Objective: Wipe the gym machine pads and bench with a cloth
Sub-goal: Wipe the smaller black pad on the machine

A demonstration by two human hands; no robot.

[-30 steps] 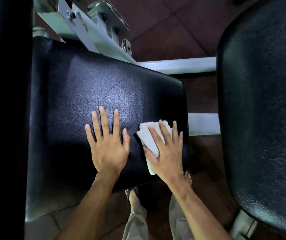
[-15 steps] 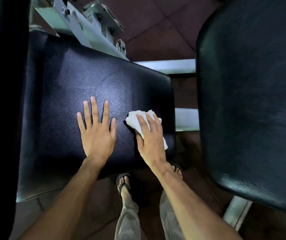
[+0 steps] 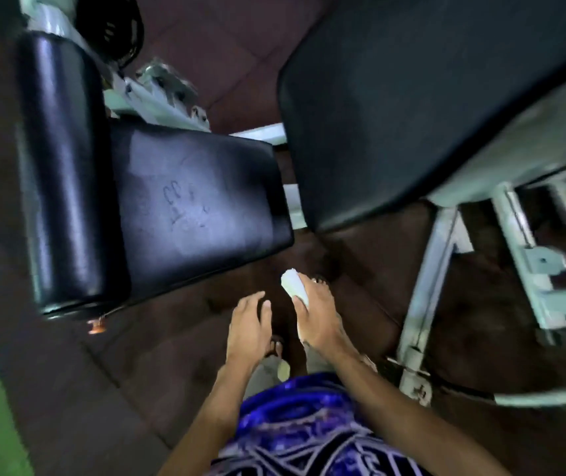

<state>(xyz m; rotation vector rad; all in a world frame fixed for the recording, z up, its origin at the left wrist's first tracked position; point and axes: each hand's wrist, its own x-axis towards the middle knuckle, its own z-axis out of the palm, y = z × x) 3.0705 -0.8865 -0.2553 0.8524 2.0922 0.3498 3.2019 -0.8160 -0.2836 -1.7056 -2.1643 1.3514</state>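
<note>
A person's right hand (image 3: 315, 321) grips a small folded white cloth (image 3: 294, 286) in midair, just short of the flat black vinyl bench pad's (image 3: 199, 201) near edge; the empty left hand (image 3: 249, 326) hangs beside it, fingers relaxed. The cloth looks light and limp, likely best bunched in the palm. Faint smudges mark the glossy pad. Beside it lies a black roller pad (image 3: 63, 170); beyond, a larger black pad (image 3: 412, 97).

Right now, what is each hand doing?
Left hand: open, fingers relaxed, holding nothing, off the seat pad.
Right hand: closed around the white cloth, also off the pad.
</note>
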